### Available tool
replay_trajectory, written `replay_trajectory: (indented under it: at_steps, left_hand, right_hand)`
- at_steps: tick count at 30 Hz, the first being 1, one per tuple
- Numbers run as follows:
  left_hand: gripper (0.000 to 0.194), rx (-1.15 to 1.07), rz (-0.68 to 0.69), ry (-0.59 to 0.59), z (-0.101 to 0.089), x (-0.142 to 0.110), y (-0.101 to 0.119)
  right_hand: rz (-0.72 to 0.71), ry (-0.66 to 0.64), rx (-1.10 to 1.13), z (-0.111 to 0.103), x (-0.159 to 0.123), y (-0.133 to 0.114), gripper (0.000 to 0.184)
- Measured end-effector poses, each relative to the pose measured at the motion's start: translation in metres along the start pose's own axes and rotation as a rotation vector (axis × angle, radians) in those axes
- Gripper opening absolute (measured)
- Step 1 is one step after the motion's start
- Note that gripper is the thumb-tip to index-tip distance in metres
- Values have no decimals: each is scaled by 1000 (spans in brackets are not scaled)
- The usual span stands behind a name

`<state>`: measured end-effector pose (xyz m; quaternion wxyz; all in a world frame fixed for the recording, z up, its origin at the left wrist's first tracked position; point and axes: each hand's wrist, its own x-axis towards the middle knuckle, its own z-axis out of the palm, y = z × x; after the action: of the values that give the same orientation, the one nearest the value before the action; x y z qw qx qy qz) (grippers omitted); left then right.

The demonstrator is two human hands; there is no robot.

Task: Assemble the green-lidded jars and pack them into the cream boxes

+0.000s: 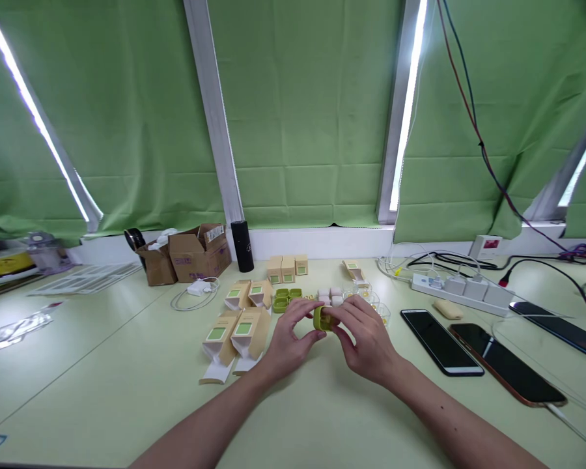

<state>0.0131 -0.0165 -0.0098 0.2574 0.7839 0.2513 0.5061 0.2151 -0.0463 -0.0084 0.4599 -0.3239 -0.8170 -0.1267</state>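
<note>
A small olive-green plastic case [322, 319] is held upright between my two hands above the table. My left hand [295, 332] pinches its left side with thumb and fingertips. From the right, my right hand [364, 335] grips it, its fingers covering part of the case. Just behind my left hand lie several matching green cases [282, 301]. Small white-pink pieces [329, 294] and clear round plastic parts [381, 311] sit behind my hands, partly hidden. To the left stand several opened beige cartons [251, 329] with green labels and white flaps.
Three closed beige boxes [287, 268] stand further back. Phones [442, 342] and a white power strip [461, 292] with cables occupy the right side. A brown cardboard box [198, 257], a black bottle [243, 246] and a white charger [199, 286] are at the back left.
</note>
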Motion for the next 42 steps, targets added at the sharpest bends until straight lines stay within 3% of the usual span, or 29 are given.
replay_trajectory:
  at_steps: [10, 19, 28, 35, 42]
  left_hand:
    - [47, 111, 12, 49, -1, -1, -5]
    - [55, 135, 28, 69, 2, -3, -6]
    - [51, 117, 23, 92, 3, -2, -1]
    - [16, 103, -51, 116, 1, -3, 0]
    - [13, 81, -154, 86, 4, -1, -4]
  right_hand:
    - [90, -5, 59, 6, -5, 1, 62]
    - [166, -56, 194, 14, -10, 0, 60]
    - [240, -39, 307, 14, -8, -4, 53]
    - [309, 7, 320, 15, -8, -4, 49]
    - [312, 4, 329, 18, -9, -4, 47]
